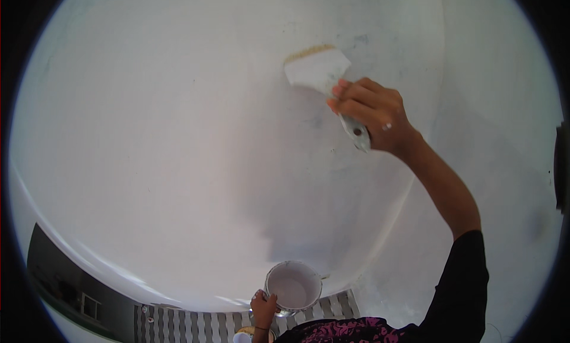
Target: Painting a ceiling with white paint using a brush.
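Observation:
My right hand (371, 114) is closed round the pale handle of a wide paintbrush (317, 68), raised high against the white wall (166, 135). The brush tilts up and to the left, its tan bristle edge at or very near the wall; I cannot tell whether it touches. Low in the view, my left hand (263, 307) grips the rim of a round paint pot (292, 286). Whitish paint lies inside the pot, and smears mark its rim. A small white spot shows on the back of my right hand.
A corner line runs down to the right, where another white wall (493, 165) meets this one. Below lies a grey-and-white patterned floor (202, 327). A dark opening (71, 283) is at lower left. A dark object (560, 168) sits at the right edge.

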The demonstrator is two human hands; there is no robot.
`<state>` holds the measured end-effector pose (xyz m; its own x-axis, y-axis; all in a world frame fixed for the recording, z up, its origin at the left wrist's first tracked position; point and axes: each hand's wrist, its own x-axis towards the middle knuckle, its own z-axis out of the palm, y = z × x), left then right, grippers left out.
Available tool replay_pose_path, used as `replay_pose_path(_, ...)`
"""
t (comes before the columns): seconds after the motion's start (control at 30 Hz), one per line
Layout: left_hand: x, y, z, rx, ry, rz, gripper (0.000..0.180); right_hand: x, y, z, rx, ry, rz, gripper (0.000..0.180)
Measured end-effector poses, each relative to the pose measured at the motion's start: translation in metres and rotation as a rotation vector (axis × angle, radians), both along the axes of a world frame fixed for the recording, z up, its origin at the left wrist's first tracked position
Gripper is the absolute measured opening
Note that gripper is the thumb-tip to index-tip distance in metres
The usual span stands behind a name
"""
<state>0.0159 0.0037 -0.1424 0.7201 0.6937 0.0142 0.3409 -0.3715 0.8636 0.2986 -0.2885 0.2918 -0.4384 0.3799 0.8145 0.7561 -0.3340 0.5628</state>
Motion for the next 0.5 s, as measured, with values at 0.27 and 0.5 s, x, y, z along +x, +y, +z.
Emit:
replay_pose_path(0.27,0.007,-0.016,0.066,0.069,0.05,-0.11,0.03,-0.098,0.001,-0.135,0.2,1.429,0.658,0.006)
replay_pose_path(0.5,0.015,-0.022,0.071,-0.2,-0.057,-0.126,0.02,-0.139,0.051,-0.304,0.086,2.329,0.532,0.007)
